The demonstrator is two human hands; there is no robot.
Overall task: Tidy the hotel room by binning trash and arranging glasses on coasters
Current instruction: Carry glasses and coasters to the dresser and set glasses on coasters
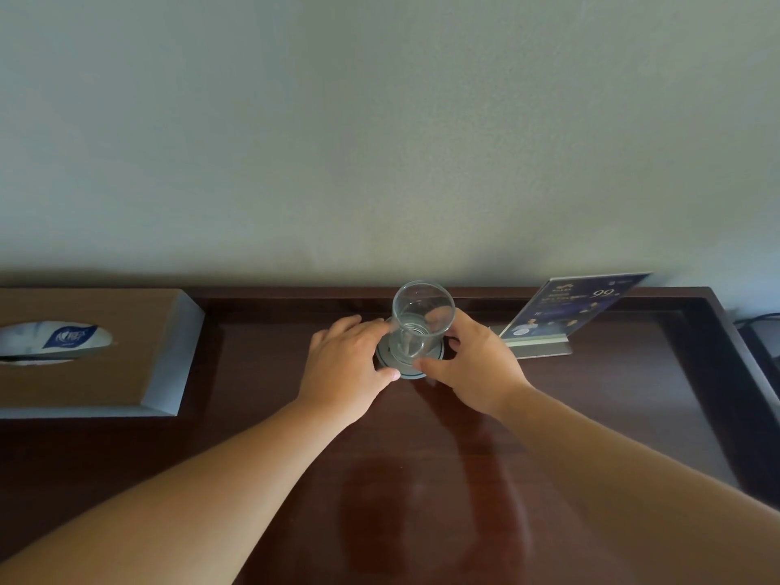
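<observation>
One clear drinking glass (pixel 422 320) stands upright on one round grey coaster (pixel 407 360) with a darker ring near its edge, toward the back middle of a dark, glossy wooden bench (pixel 422 479) that runs up against a plain pale wall (pixel 380 120). The glass looks empty, though its bottom is hard to read through the reflections.

Two bare hands frame it. The left hand (pixel 346 365) lies with its fingers curled loosely along the left side of the glass and coaster, its thumb tip at the coaster's front rim. The right hand (pixel 472 365) cups the right side, thumb pointing toward the left thumb at the coaster's front edge, fingers curving behind the glass. Neither hand is closed tight; whether the fingers actually press the glass or only sit beside it cannot be told.

At the left stands one brown tissue box (pixel 126 352) with a grey bevelled frame, a white tissue pack with a blue logo showing in its oval opening. Right of the glass, just beyond the right hand, leans one dark blue promotional card in a clear stand (pixel 565 314), printed "99".
</observation>
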